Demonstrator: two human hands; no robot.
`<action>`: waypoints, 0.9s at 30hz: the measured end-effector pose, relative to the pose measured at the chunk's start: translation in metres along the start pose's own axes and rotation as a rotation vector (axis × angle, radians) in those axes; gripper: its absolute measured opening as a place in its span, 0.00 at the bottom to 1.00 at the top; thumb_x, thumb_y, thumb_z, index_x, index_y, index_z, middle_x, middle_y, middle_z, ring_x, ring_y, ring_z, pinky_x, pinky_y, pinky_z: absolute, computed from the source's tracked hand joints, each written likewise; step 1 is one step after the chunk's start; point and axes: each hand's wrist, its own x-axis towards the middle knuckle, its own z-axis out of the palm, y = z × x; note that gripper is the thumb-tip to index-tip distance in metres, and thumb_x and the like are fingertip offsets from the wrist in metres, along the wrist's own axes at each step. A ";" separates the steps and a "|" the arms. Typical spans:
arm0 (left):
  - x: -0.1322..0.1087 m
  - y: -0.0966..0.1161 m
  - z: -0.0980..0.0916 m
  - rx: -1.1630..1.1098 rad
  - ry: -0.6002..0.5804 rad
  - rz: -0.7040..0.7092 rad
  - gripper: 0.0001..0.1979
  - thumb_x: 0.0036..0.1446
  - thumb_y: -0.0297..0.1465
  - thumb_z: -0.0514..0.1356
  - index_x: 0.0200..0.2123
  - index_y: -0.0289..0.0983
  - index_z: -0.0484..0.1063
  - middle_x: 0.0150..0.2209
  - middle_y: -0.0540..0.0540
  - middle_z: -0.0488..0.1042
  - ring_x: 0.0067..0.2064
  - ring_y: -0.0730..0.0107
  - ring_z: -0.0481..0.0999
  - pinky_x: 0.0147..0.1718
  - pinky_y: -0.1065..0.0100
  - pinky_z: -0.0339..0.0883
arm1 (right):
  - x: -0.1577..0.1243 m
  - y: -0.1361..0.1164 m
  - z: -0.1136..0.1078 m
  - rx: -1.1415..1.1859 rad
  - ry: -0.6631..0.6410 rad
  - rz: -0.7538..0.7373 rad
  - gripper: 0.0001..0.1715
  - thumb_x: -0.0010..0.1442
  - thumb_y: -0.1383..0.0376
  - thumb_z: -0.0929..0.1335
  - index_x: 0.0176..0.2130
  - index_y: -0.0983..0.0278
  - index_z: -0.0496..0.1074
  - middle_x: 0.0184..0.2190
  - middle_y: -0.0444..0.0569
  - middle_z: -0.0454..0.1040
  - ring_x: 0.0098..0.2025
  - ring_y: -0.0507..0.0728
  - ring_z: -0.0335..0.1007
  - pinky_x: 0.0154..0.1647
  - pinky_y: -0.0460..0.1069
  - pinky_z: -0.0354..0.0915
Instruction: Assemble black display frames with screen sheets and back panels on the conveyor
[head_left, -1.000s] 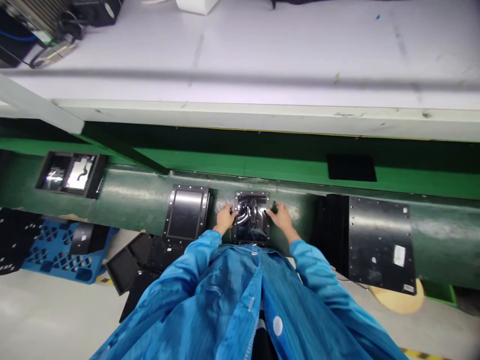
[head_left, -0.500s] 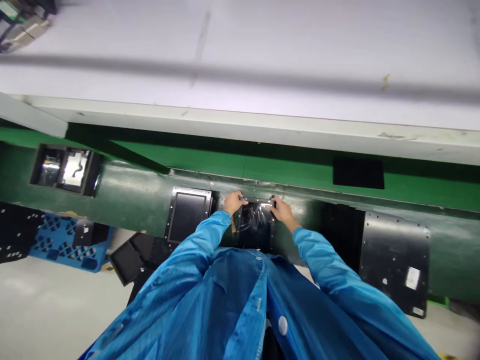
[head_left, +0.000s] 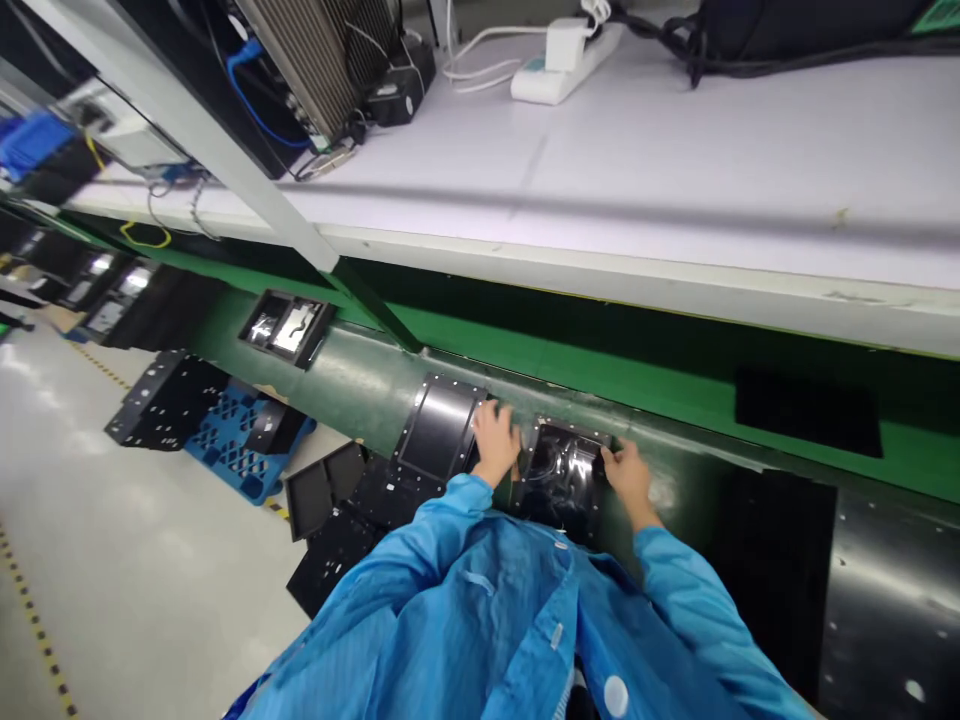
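A black framed panel (head_left: 561, 478) with a shiny, film-like face and small screws or holes along its rim lies on the green lower surface in front of me. At its upper right corner my right hand (head_left: 628, 480) has thumb and fingers closed on the edge. My left hand (head_left: 495, 440) is off the panel, fingers apart and slightly blurred, beside its left side. It hovers near the right edge of a second black framed panel (head_left: 439, 430), which seems to rest on another piece.
A white worktop (head_left: 675, 170) overhangs the green surface, holding a power strip (head_left: 551, 80) and finned equipment (head_left: 322, 60). A slanting post (head_left: 225, 150) stands left. Black trays (head_left: 322, 490), a blue pallet (head_left: 225, 440) and an open box (head_left: 289, 328) lie leftward; a large dark panel (head_left: 892, 600) lies right.
My view has swung left. My left hand has let go of the shiny panel's upper left corner and moved left toward the neighbouring panel. My right hand stays at its corner.
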 end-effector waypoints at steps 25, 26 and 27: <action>-0.066 -0.025 -0.040 -0.993 -0.174 -0.348 0.21 0.55 0.39 0.71 0.47 0.32 0.84 0.40 0.38 0.85 0.44 0.56 0.85 0.48 0.59 0.78 | -0.116 -0.056 0.036 0.828 -0.215 0.077 0.34 0.62 0.37 0.68 0.42 0.64 0.80 0.40 0.53 0.84 0.45 0.64 0.80 0.45 0.52 0.73; -0.068 -0.015 -0.018 -1.018 -0.204 -0.393 0.20 0.54 0.38 0.71 0.46 0.31 0.84 0.41 0.37 0.85 0.44 0.56 0.85 0.48 0.59 0.78 | -0.115 -0.045 0.032 0.755 -0.151 0.131 0.33 0.62 0.38 0.69 0.42 0.64 0.80 0.39 0.54 0.84 0.46 0.65 0.80 0.46 0.52 0.73; -0.071 -0.006 0.003 -1.020 -0.230 -0.427 0.19 0.55 0.37 0.70 0.46 0.31 0.84 0.43 0.37 0.85 0.45 0.56 0.85 0.48 0.60 0.77 | -0.113 -0.035 0.028 0.659 -0.107 0.182 0.31 0.63 0.39 0.69 0.41 0.64 0.81 0.38 0.55 0.84 0.46 0.66 0.80 0.46 0.53 0.72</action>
